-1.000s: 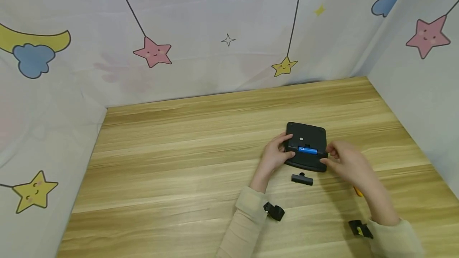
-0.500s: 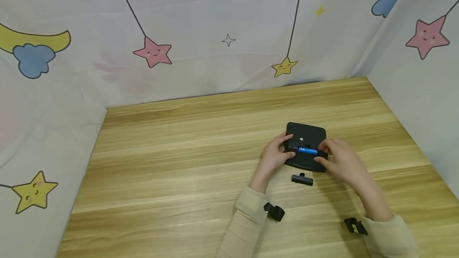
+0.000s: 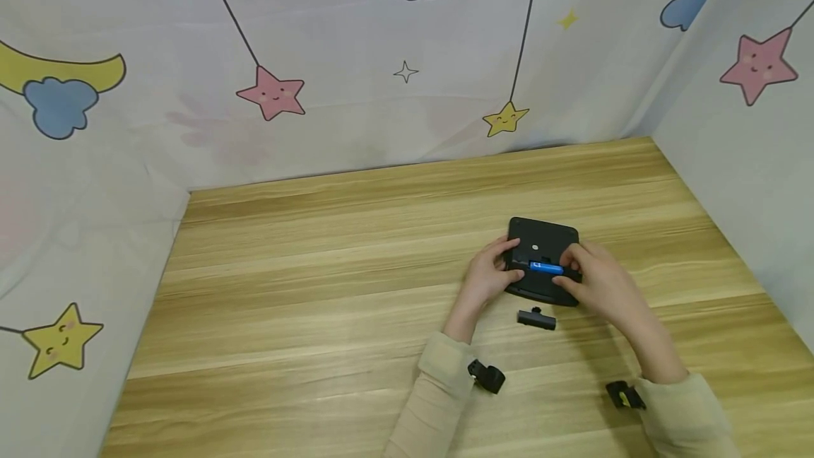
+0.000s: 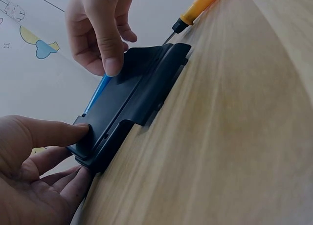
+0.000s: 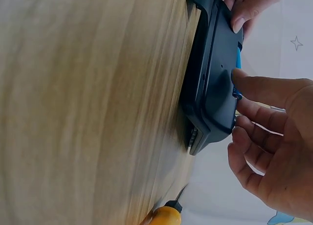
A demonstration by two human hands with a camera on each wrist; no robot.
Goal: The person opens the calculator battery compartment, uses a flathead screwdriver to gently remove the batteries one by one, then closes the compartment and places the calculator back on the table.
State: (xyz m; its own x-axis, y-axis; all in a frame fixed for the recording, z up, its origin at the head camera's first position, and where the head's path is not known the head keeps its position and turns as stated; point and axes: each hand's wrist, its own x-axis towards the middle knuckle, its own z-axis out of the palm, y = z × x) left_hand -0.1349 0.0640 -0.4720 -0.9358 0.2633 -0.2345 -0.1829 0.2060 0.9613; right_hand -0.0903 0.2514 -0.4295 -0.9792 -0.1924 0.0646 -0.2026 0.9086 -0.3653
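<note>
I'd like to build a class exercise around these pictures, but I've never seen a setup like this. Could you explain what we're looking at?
There is no machine at work here, just a person's two bare hands. The wide view comes from a camera worn on the head, looking forward and down. The two tilted close-ups come from cameras on the left and right wrists.

On the wood-grained table lies a flat black device with a blue cylinder, probably a battery, in its slot. The left hand holds the device's left edge, thumb on top. The right hand has its thumb and fingertips at the cylinder's right end; whether they grip it is hard to tell.

Nearer the person lies a small dark piece. The wrist views also show an orange-handled tool.
</note>
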